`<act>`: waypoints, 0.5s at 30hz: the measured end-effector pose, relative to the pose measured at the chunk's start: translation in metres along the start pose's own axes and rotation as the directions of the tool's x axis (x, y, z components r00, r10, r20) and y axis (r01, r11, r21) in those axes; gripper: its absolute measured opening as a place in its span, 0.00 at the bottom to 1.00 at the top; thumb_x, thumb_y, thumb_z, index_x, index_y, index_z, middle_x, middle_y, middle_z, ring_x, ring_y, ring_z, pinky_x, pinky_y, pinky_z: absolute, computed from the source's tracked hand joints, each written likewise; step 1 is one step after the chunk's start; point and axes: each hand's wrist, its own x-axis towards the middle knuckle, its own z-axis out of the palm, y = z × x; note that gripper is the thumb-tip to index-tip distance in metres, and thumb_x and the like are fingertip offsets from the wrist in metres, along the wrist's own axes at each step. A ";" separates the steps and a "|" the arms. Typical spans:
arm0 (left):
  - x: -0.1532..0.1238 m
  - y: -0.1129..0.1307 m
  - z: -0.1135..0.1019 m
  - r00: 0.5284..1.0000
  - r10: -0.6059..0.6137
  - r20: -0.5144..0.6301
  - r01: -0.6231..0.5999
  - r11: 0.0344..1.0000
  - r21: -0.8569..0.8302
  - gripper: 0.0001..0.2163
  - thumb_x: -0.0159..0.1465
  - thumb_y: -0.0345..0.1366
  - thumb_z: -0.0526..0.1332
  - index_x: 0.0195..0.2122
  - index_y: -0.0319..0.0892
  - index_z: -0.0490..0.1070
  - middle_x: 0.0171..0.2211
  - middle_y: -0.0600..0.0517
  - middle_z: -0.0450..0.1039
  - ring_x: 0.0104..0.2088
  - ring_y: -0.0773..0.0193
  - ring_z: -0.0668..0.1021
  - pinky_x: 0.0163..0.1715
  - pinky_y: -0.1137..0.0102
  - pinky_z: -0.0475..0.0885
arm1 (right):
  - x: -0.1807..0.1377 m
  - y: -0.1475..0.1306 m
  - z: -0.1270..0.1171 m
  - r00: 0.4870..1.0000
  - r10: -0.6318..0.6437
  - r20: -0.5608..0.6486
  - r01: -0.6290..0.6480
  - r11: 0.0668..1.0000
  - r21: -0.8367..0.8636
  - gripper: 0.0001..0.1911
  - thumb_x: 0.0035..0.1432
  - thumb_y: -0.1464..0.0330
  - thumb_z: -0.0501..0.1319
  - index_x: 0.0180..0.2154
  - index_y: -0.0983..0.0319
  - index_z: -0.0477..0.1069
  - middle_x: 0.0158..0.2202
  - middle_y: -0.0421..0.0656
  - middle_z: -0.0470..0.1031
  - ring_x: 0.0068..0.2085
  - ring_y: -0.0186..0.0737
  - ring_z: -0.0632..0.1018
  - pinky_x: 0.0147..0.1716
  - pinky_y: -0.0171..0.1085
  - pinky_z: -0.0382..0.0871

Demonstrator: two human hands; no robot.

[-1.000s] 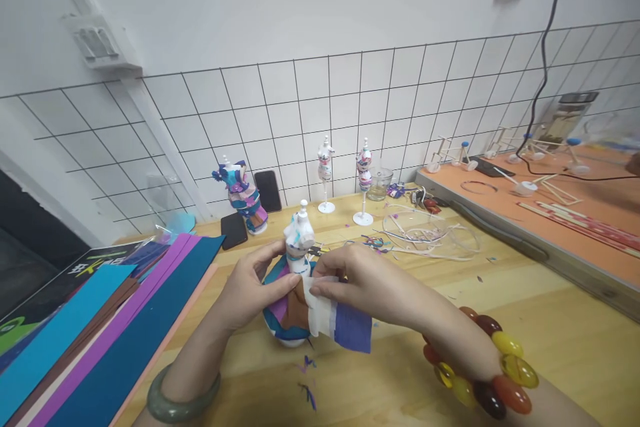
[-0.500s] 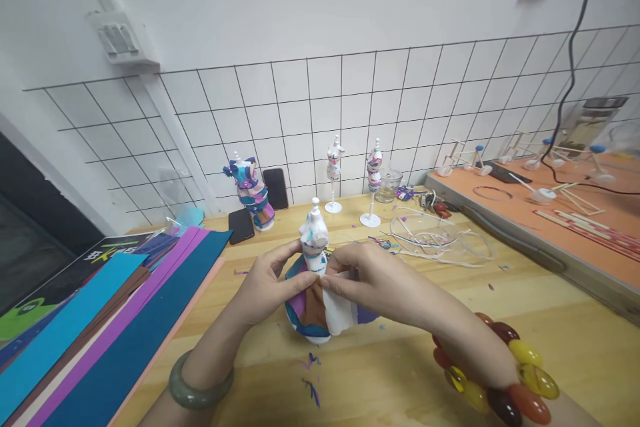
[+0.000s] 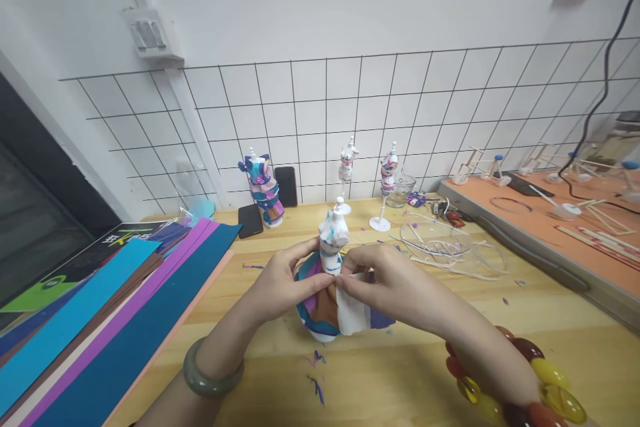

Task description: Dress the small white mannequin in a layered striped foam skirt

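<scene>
A small white dress form [image 3: 334, 233] with blue smears stands on the table in front of me. Round its lower part hangs a skirt of paper or cloth [image 3: 325, 307] in teal, purple, brown and white. My left hand [image 3: 285, 280] is at the skirt's left side, its thumb pressed on the waist and its other fingers curled behind. With thumb and fingers pinched, my right hand [image 3: 375, 280] holds the top edge of the white panel [image 3: 351, 313] at the waist. The fingers behind the form are partly hidden.
Long coloured strips [image 3: 150, 320] lie at the left. Behind stand a dressed form [image 3: 265, 190], two phones, bare-stemmed dress forms [image 3: 387, 177] and a glass [image 3: 403, 190]. Tangled strips [image 3: 450, 247] and scraps [image 3: 316, 387] litter the table. An orange board [image 3: 575, 207] with stick models lies right.
The whole view has shifted, so everything appears further right. Both hands keep their hold at the skirt's waist, with hardly any change against the form.
</scene>
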 end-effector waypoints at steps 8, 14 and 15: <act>-0.001 0.000 -0.002 1.000 -0.022 -0.016 0.022 0.999 -0.028 0.22 0.55 0.30 0.62 0.53 0.41 0.66 0.54 0.48 0.67 0.55 0.54 0.67 0.55 0.63 0.61 | 0.000 0.000 -0.005 0.999 -0.021 0.044 0.019 0.999 0.046 0.08 0.56 0.68 0.55 0.30 0.62 0.72 0.28 0.41 0.74 0.28 0.34 0.72 0.24 0.31 0.61; -0.002 0.004 0.001 0.999 -0.019 -0.033 0.020 1.000 0.008 0.23 0.55 0.31 0.63 0.52 0.42 0.66 0.53 0.48 0.68 0.54 0.55 0.68 0.55 0.63 0.61 | -0.001 -0.005 -0.008 0.996 0.036 0.082 -0.040 0.998 0.046 0.10 0.57 0.66 0.54 0.29 0.63 0.71 0.24 0.40 0.72 0.24 0.32 0.70 0.21 0.30 0.59; -0.002 0.005 0.002 0.999 -0.013 -0.038 0.014 1.000 0.020 0.22 0.54 0.30 0.62 0.52 0.42 0.66 0.53 0.48 0.68 0.54 0.55 0.68 0.55 0.63 0.62 | -0.001 -0.006 -0.008 0.996 0.043 0.079 -0.046 0.998 0.044 0.11 0.57 0.66 0.54 0.28 0.63 0.71 0.24 0.40 0.72 0.24 0.32 0.70 0.20 0.29 0.59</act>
